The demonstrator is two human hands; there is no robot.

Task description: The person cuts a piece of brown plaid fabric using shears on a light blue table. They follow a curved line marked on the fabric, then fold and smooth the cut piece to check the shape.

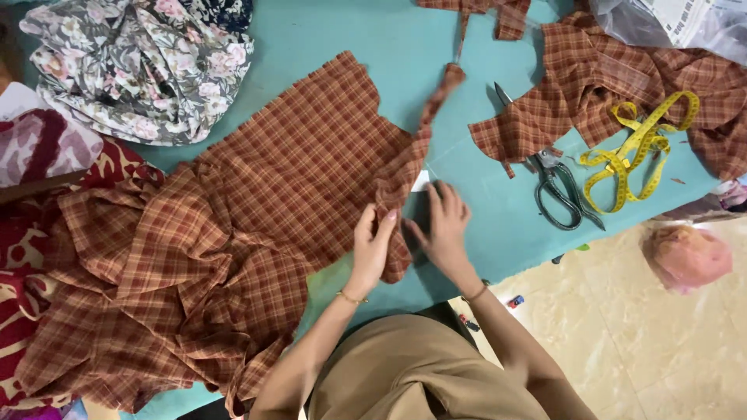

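Plaid fabric (pixel 257 210) in rust, orange and cream checks lies spread over the teal worktop (pixel 405 47), flat in its upper part and bunched into deep folds toward the lower left, where it hangs off the edge. Its right edge runs down from a narrow strip near the top to a gathered fold close to the person's body. The left hand (pixel 373 245) pinches that fold, its grip clenched on the cloth between thumb and fingertips. The right hand (pixel 445 225) lies just beside it with fingers spread and released, flat on the worktop and over a small white piece that peeks out at the cloth's edge. To the right, well apart from the hands, dark-handled scissors (pixel 554 187) lie on the worktop with the blades partly under a second cut piece of the same plaid (pixel 591 85). A yellow tape measure (pixel 642 144) is looped across that piece and the worktop. A floral cloth (pixel 140 66) is heaped at the upper left, a red and white patterned cloth (pixel 31 233) sits at the far left, and a pink bag (pixel 686 257) rests on the tiled floor
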